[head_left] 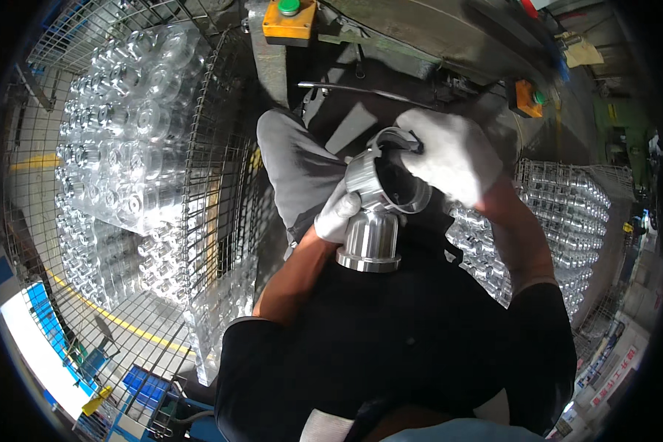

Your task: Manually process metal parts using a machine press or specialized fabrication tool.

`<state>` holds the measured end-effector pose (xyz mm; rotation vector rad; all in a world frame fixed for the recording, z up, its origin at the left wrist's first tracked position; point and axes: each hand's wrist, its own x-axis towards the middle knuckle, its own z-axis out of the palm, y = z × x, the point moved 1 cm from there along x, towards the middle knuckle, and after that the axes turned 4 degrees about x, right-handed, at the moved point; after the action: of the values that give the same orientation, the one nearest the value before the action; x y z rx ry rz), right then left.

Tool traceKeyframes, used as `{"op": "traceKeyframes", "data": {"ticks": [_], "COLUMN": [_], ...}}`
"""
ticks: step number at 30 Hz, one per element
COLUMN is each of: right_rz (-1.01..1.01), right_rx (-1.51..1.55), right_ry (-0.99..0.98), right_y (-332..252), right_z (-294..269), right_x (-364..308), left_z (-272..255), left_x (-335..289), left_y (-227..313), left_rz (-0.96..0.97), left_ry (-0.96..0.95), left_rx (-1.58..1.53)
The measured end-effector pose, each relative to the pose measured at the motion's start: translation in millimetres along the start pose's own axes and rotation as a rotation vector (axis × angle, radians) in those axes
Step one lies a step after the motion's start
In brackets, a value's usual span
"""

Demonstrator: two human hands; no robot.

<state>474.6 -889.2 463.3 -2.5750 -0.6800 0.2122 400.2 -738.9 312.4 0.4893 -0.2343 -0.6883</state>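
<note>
My left hand [337, 214], in a white glove, wraps round a shiny machined metal housing [372, 239]. Its flanged end points toward my body, and its wide round mouth faces right. At that mouth is my right hand [449, 151], also gloved in white, with its fingers curled at the upper rim. A dark curved piece [398, 138] shows by those fingers; whether it is a separate tool or part of the housing I cannot make out. The inside of the mouth lies in shadow, and the right fingertips are partly hidden.
To the left stands a wire cage [202, 147] stacked with similar metal parts [118, 155] in clear plastic trays. Another wire basket of metal parts [567, 221] is at my right. Ahead, a machine frame carries a yellow button box [289, 26] and an orange one [527, 99].
</note>
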Motion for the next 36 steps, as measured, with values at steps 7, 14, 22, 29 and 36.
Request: {"op": "traceKeyframes", "data": {"ticks": [7, 14, 22, 29, 36], "right_rz": [0.065, 0.137, 0.069, 0.157, 0.451], "right_rx": [-0.008, -0.090, -0.079, 0.444, 0.763], "right_ry": [-0.052, -0.070, -0.019, -0.146, -0.159], "right_y": [3.3, 0.9, 7.7, 7.3, 18.7], "right_z": [9.8, 10.7, 11.0, -8.3, -14.2], "right_x": [8.6, 10.9, 13.0, 10.8, 4.5], "left_z": [-5.7, -3.0, -9.6, -11.9, 3.1], "left_x": [3.8, 5.0, 6.4, 16.3, 31.6], "left_y": [0.2, -0.5, 3.0, 3.4, 16.8], "left_rz": [0.052, 0.046, -0.021, -0.092, -0.116], "left_ry": [-0.024, -0.007, -0.027, 0.010, -0.138], "left_rx": [-0.012, -0.082, -0.102, -0.656, -0.653]}}
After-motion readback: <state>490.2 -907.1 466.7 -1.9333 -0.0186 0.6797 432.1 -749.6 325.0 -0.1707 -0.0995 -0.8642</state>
